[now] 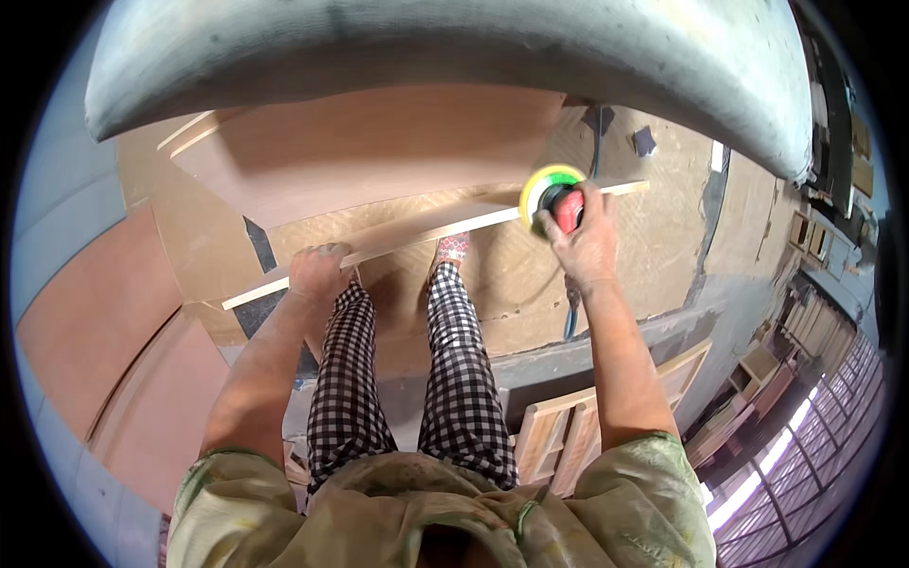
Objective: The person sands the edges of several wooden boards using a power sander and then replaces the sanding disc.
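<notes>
My right hand (589, 248) is wrapped round a red and black air sander (569, 208) with a round yellow and green pad. The pad stands tilted against the long edge of a narrow wooden board (445, 228), right of its middle. Lower left, my left hand (319, 272) grips the same board near its left end, fingers curled over the top edge. The board slants up from left to right in front of my legs. A blue hose (571, 322) hangs below my right wrist. The sander's underside against the wood is partly hidden.
Beyond the board lies a large reddish-brown wood panel (379, 142), under a bulky grey-white curved form (454, 38). Brown sheeting (677, 227) covers the floor, with a dark sandpaper piece (645, 141) on it. Wooden frames (559, 431) lean behind my right side; more panels (99, 303) stand left.
</notes>
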The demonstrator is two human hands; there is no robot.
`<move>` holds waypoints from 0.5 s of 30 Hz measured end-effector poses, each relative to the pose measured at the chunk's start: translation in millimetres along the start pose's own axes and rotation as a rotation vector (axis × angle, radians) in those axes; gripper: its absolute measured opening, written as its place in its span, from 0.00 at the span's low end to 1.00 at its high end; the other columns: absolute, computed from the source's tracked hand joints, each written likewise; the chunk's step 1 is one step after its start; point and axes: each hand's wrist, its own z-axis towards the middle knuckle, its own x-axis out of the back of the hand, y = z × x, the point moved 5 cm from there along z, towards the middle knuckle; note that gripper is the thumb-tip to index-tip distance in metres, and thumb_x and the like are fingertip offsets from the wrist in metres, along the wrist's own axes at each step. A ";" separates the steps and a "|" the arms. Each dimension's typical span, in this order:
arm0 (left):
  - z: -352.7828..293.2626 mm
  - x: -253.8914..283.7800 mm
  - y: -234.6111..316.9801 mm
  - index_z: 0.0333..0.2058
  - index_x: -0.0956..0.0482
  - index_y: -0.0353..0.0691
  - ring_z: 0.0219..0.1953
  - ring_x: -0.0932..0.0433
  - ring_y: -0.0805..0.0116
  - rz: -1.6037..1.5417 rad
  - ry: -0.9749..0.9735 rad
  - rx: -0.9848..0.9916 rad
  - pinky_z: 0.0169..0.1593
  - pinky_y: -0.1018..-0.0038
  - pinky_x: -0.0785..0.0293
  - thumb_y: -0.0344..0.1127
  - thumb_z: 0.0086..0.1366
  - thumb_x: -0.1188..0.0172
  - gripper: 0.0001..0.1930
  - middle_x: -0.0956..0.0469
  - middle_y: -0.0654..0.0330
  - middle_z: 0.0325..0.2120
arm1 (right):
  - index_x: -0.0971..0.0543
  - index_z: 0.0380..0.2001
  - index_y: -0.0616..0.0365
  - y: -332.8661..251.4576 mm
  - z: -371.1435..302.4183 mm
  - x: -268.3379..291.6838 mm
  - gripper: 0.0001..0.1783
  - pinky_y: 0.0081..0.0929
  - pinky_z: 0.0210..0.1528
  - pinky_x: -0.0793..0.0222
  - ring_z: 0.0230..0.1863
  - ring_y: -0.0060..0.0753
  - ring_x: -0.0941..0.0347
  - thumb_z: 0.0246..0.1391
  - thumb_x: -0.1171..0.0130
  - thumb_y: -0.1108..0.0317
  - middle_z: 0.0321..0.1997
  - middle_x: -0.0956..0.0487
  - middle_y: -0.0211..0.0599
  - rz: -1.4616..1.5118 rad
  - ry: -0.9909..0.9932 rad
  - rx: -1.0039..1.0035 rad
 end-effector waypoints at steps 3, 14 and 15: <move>-0.9 10.4 -0.9 0.36 0.24 0.46 0.35 0.21 0.56 0.043 0.070 -0.054 0.41 0.62 0.27 0.45 0.54 0.42 0.13 0.21 0.57 0.31 | 0.31 0.48 0.63 66.5 37.2 24.9 0.36 0.40 0.49 0.34 0.48 0.53 0.32 0.36 0.30 0.58 0.45 0.29 0.54 -0.015 0.205 0.023; -4.6 7.1 -11.7 0.35 0.22 0.45 0.30 0.21 0.54 0.025 0.134 -0.111 0.36 0.61 0.26 0.45 0.53 0.41 0.13 0.21 0.53 0.26 | 0.32 0.48 0.59 141.0 60.2 72.0 0.35 0.41 0.49 0.34 0.46 0.55 0.30 0.37 0.31 0.58 0.43 0.27 0.55 -0.075 0.175 -0.316; -3.1 7.3 -13.8 0.35 0.22 0.46 0.30 0.21 0.54 0.015 0.172 -0.162 0.36 0.61 0.26 0.44 0.53 0.42 0.13 0.21 0.53 0.26 | 0.31 0.47 0.61 145.7 53.2 71.3 0.33 0.41 0.46 0.33 0.44 0.55 0.29 0.37 0.31 0.59 0.43 0.27 0.55 -0.041 0.169 -0.315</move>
